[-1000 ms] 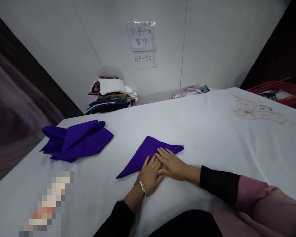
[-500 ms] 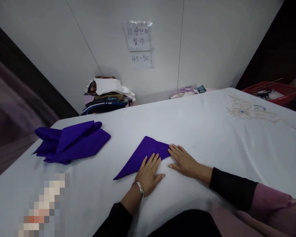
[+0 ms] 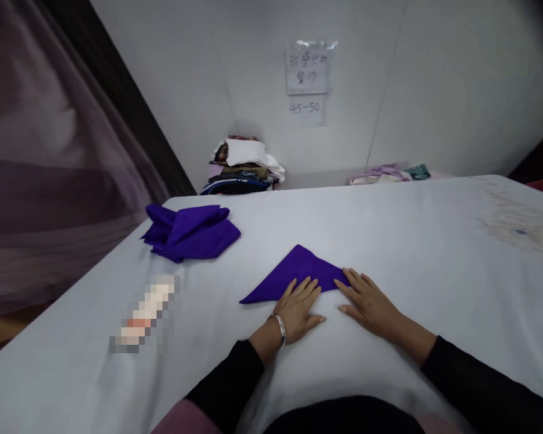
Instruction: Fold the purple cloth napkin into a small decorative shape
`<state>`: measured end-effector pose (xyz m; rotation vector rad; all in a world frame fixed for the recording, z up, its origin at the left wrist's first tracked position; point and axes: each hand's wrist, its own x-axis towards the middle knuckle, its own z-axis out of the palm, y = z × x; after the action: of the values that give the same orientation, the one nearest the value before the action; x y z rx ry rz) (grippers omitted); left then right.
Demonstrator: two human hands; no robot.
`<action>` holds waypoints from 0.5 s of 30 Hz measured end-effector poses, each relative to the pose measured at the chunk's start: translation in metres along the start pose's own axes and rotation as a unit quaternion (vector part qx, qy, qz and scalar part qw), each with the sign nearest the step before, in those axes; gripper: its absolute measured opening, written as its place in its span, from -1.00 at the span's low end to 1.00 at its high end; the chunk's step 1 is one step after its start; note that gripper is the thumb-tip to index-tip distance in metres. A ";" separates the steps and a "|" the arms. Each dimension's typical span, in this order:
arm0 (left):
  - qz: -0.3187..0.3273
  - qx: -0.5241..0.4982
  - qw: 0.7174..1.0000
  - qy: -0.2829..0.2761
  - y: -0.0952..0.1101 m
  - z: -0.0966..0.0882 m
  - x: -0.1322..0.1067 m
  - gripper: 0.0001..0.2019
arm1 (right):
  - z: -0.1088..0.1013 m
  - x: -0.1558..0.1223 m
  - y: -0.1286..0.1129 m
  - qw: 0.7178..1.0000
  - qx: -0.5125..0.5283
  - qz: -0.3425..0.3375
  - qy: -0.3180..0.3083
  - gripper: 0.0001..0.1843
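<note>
A purple cloth napkin point(image 3: 297, 269), folded into a flat triangle, lies on the white tablecloth in front of me. Its long edge faces me and one corner points toward the wall. My left hand point(image 3: 297, 310), with a silver bracelet at the wrist, rests flat with fingertips on the napkin's near edge. At the napkin's right corner, my right hand point(image 3: 366, 300) lies with its fingers spread and partly covers that tip. Neither hand grips anything.
Crumpled purple cloths point(image 3: 192, 234) lie at the table's far left. Nearer is a pixelated item point(image 3: 147, 313). Behind the table are a stack of folded clothes point(image 3: 244, 166) and a lilac cloth point(image 3: 384, 173). A paper sign point(image 3: 308, 81) hangs on the wall.
The view has turned left, so the scene sits further right. Both hands remain on the folded napkin, and the right hand's fingers look slightly more spread over the right corner.
</note>
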<state>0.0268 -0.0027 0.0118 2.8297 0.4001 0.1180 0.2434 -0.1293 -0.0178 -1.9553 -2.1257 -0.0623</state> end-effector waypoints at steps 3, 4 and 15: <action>-0.020 -0.015 1.000 -0.002 0.006 -0.003 0.005 -0.38 | 0.004 -0.002 0.003 1.000 -0.017 -0.007 0.003 -0.37; -0.030 -0.017 0.999 0.003 0.009 -0.004 0.008 -0.37 | 0.006 -0.002 0.004 1.000 -0.024 -0.009 0.006 -0.37; -0.104 0.027 0.993 0.052 -0.005 -0.007 0.021 -0.25 | 0.016 -0.006 0.012 0.997 -0.062 -0.029 0.030 -0.35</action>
<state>0.0443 0.0097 0.0174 2.8217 0.7276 0.2151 0.2527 -0.1306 -0.0365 -1.9317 -2.1872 -0.2662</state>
